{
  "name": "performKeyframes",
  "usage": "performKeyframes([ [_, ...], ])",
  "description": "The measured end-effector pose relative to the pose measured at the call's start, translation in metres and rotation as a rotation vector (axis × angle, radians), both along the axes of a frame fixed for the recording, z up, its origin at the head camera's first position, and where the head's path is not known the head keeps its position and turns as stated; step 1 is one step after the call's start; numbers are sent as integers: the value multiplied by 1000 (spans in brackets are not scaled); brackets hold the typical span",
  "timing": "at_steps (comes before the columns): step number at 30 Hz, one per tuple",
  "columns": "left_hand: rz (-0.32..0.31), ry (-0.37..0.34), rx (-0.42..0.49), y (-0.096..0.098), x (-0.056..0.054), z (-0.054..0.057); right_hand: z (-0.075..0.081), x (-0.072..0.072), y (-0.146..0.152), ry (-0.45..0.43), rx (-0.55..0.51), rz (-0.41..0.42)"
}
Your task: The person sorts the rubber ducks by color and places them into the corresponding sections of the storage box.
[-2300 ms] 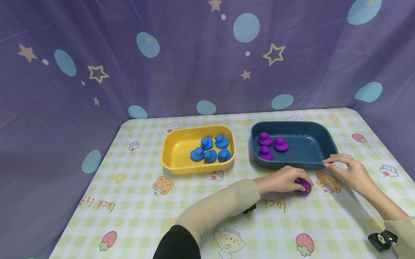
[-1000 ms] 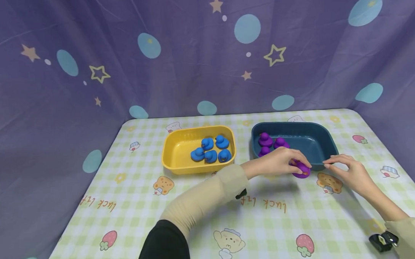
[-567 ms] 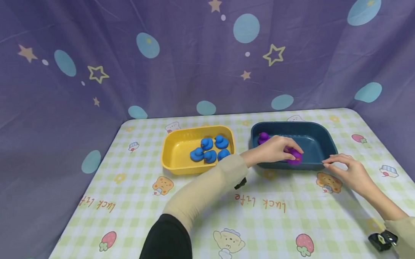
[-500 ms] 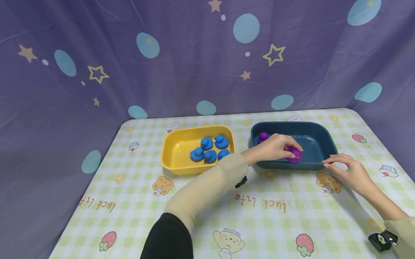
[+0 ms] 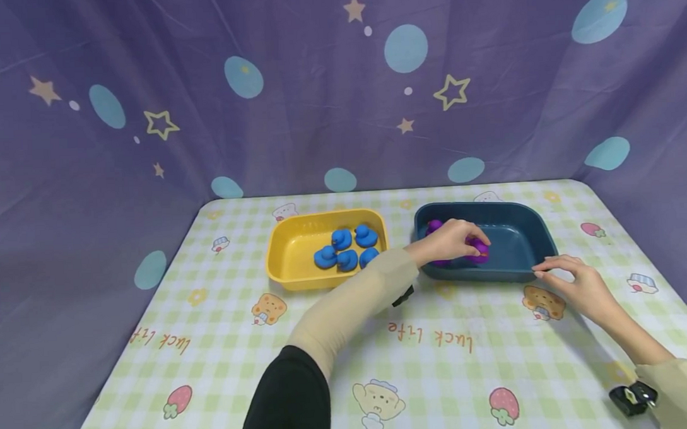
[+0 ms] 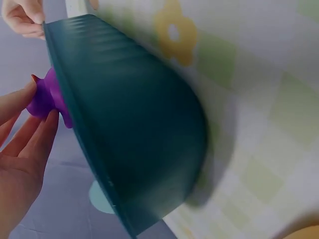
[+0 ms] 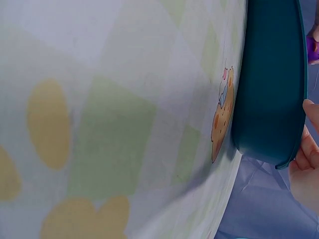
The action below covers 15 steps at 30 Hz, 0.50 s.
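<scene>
My left hand [image 5: 456,237] pinches a purple rubber duck [image 5: 479,252] over the dark teal tub [image 5: 510,275]. In the left wrist view, thumb and fingers hold the duck [image 6: 43,99] at the level of the tub's rim. Other purple ducks [image 5: 434,226] in the tub's left part are mostly hidden behind that hand. At the tub's near right corner, my right hand [image 5: 586,289] grips the rim between thumb and fingers. The right wrist view shows this hand [image 7: 306,172] at the tub's corner [image 7: 271,109].
Left of the teal tub stands a yellow tub [image 5: 291,283] with several blue rubber ducks [image 5: 325,257] in its right part. Both stand on a green-checked tablecloth [image 5: 224,370]. A purple patterned curtain [image 5: 295,140] hangs behind the table.
My left hand has lifted the purple duck off the tablecloth, carried it over the teal tub's near rim, then moved slightly left. My right hand has stayed at the tub's corner.
</scene>
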<state>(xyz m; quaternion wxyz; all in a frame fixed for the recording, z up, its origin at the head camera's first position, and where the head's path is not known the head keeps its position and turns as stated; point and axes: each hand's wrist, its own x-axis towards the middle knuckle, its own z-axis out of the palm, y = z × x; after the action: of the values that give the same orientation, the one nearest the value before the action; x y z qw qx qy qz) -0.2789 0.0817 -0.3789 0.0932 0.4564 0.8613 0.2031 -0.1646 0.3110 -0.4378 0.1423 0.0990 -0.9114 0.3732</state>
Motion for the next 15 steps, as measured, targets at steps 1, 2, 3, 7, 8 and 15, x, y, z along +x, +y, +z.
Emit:
performKeyframes([
  [1,3,2,-3,0,-1,-2,0,0,0,1,-1,2],
  [2,6,0,-5,0,-2,-3,-1,0,0,2,-1,3],
  [3,8,-2,-8,0,-3,-5,-1,0,1,2,-2,3],
  [7,13,-25,-21,0,-7,-10,-1,0,1,4,-4,4],
  [8,15,-29,-26,0,-8,-11,-1,0,1,5,-4,5],
  [15,15,-47,-62,1,-14,-17,-1,-1,0,18,-13,13],
])
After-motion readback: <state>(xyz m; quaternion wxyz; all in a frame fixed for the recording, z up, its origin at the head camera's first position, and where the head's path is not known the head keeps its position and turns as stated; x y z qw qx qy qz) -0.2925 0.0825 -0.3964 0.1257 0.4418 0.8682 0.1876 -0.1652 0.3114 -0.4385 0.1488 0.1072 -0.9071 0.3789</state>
